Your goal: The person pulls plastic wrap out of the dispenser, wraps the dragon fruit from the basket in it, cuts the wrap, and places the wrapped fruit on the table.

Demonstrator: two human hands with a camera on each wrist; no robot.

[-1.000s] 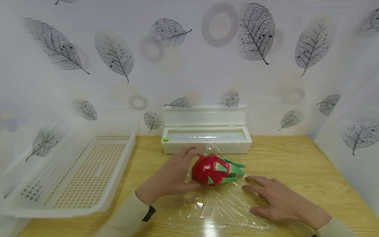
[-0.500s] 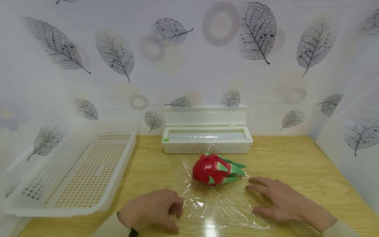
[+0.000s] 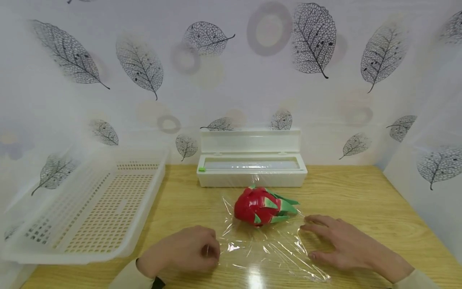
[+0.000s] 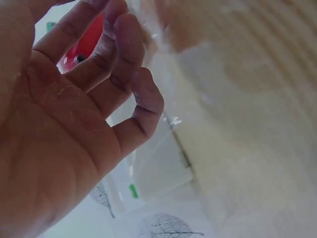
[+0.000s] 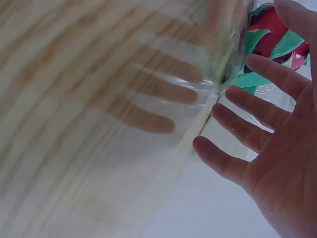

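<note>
Head camera: it looks from above the near side, forward and down, across the worktop (image 3: 353,190) to the leaf-printed wall (image 3: 231,92).
Left wrist camera: very near the left grip (image 4: 74,129), facing its palm; picture turned, wall at bottom.
Right wrist camera: also very near, facing the right grip's (image 5: 282,148) palm.
Red fruit (image 3: 256,206): shared by all views, in both wrist views only partly.

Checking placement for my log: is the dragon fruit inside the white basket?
No, the dragon fruit lies on the clear film, right of the basket.
</note>
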